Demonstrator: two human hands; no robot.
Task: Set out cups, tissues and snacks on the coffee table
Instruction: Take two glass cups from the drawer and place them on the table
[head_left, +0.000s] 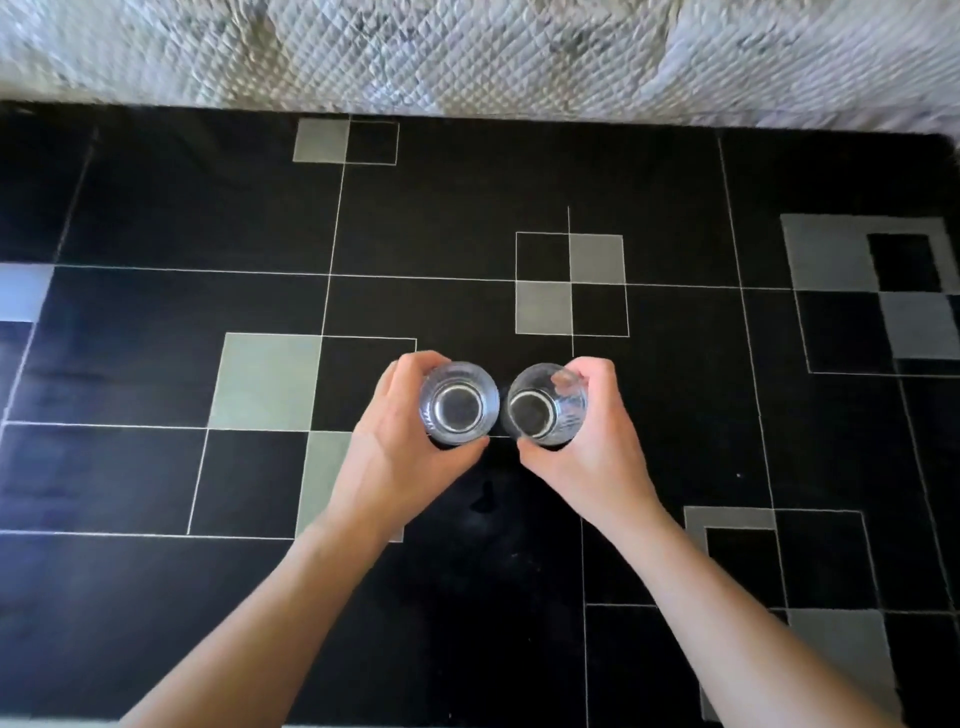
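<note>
Two clear ribbed glass cups stand side by side over the middle of the black coffee table (156, 208), mouths up and empty. My left hand (395, 452) wraps the left glass cup (458, 404) from its left side, thumb at the near rim. My right hand (592, 447) grips the right glass cup (545, 405) from its right side, fingers over the far rim. The cups are almost touching each other. Whether their bases rest on the table or hover just above it I cannot tell. No tissues or snacks are in view.
The table top is glossy black with thin white lines and grey squares. Beyond its far edge lies a quilted pale cover (467, 52), apparently on a sofa. The table's right corner (948, 145) is rounded.
</note>
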